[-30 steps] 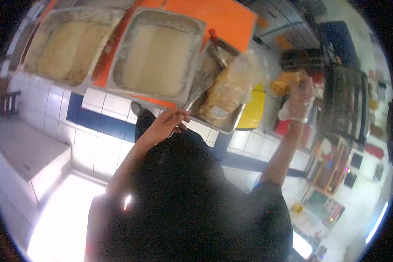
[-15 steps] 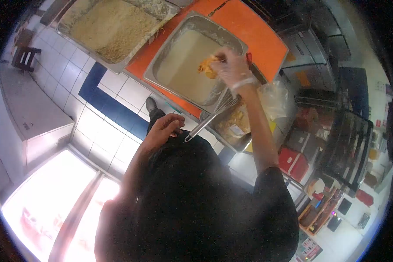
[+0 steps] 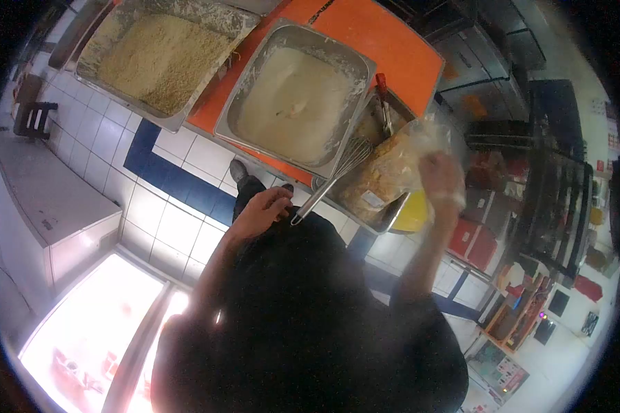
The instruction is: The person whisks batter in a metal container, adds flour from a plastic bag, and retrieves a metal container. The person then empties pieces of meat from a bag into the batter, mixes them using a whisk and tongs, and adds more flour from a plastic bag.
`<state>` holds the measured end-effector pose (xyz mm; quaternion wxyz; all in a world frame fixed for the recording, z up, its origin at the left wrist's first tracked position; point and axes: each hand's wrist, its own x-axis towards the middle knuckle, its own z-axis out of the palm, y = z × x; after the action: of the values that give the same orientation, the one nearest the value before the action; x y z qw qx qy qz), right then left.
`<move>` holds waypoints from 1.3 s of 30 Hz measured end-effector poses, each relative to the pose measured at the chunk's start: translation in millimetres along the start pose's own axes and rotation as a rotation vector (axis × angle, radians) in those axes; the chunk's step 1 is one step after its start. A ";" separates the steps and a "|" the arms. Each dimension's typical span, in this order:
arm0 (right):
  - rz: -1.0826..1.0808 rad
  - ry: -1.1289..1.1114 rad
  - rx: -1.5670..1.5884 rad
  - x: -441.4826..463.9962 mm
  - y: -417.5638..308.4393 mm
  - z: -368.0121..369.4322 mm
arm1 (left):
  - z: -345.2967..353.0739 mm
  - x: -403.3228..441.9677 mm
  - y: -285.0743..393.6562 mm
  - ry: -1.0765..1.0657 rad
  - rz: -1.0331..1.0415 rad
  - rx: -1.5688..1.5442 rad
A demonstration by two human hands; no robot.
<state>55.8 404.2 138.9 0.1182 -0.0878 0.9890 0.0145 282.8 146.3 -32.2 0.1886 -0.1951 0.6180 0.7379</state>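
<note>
My right hand [image 3: 442,177], in a clear glove, is at the open side of a clear plastic bag [image 3: 386,172] of yellowish food pieces. Its fingers are blurred, and I cannot see whether they grip anything. The bag lies in a metal tray [image 3: 377,226]. My left hand [image 3: 263,210] is loosely closed with nothing visible in it, just beside the handle end of a whisk [image 3: 324,193]. The whisk leans across the tray's edge. A deep metal pan [image 3: 229,122] holds pale batter [image 3: 289,131], with a small food piece [image 3: 297,107] mostly sunk in it.
Left of the batter stands a metal pan [image 3: 179,113] of crumbly breading [image 3: 162,62]. Both pans are by an orange countertop [image 3: 393,51]. A red-handled tool [image 3: 383,93] rests in the tray. A lit case [image 3: 96,323] is at lower left, with a red box [image 3: 472,241] at right.
My right hand has moved right and down from above the batter to the bag, and no longer carries the orange food piece. A piece now shows in the batter. My left hand has stayed put.
</note>
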 end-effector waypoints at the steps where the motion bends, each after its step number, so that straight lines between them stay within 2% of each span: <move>1: -0.004 -0.049 -0.086 -1.8 44.3 15.7 | 2.4 4.0 -1.6 -0.055 0.039 0.037; 3: 0.010 -0.104 -0.171 0.8 99.4 74.7 | 11.7 11.0 -1.0 -0.126 0.071 0.077; 5: -0.413 0.324 -0.103 5.6 129.2 113.6 | 31.2 26.8 4.2 -0.276 0.186 0.339; 7: -0.466 0.370 0.163 9.0 98.1 111.3 | 58.9 40.3 14.2 -0.290 0.249 0.401; 9: -0.434 0.196 0.199 15.0 92.2 114.5 | 88.0 58.3 16.6 -0.284 0.315 0.457; 10: -0.423 0.199 0.198 11.3 80.6 106.3 | 101.8 72.1 9.8 -0.194 0.439 0.605; 11: -0.347 0.081 0.147 7.1 70.3 94.7 | 114.4 84.2 2.6 -0.100 0.562 0.749; 12: -0.271 -0.035 0.095 5.9 66.1 86.2 | 125.6 93.0 6.0 -0.107 0.565 0.749; 13: -0.266 -0.031 0.095 14.3 76.8 98.6 | 135.8 103.4 11.0 -0.101 0.470 0.779; 14: -0.460 0.006 0.068 29.4 93.9 123.5 | 143.9 113.3 15.6 -0.093 0.372 0.808; 15: -0.653 0.039 0.042 42.8 108.0 143.0 | 150.4 128.5 8.0 -0.099 0.372 0.808; 16: -0.647 0.036 0.044 56.6 116.2 153.1 | 157.4 148.1 -12.4 -0.098 0.506 0.748; 17: -0.633 -0.149 -0.131 72.1 121.6 160.2 | 165.6 161.7 -31.7 -0.093 0.638 0.685; 18: -0.618 -0.331 -0.306 80.9 121.8 163.4 | 175.4 168.8 -43.2 -0.089 0.635 0.686; 19: -0.628 -0.329 -0.306 75.9 106.8 152.0 | 184.8 176.6 -50.3 -0.062 0.551 0.758; 21: -0.494 -0.474 -0.241 67.6 77.9 131.8 | 192.0 191.5 -65.1 -0.011 0.458 0.820; 24: -0.580 -0.459 -0.220 83.8 94.3 171.3 | 187.6 188.8 -64.5 -0.018 0.529 0.702; 27: -0.641 -0.412 -0.176 80.3 97.9 174.8 | 179.1 174.5 -36.5 -0.127 0.540 0.930; 30: -0.673 -0.364 -0.158 76.8 103.8 177.1 | 188.6 183.9 -39.0 0.031 0.336 0.895; 32: -0.704 -0.330 -0.119 75.4 106.8 179.3 | 189.3 187.1 -44.7 0.019 0.444 0.926; 37: -0.668 -0.345 -0.247 65.3 106.5 172.4 | 183.8 176.7 -40.8 0.033 0.472 0.772; 39: -0.657 -0.420 -0.037 61.0 104.0 162.5 | 181.0 173.8 -31.1 0.020 0.477 0.717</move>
<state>16.6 504.2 -32.6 0.3150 -0.3969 0.8620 0.0116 140.8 336.3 -119.9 0.0627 0.0239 0.8650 0.4973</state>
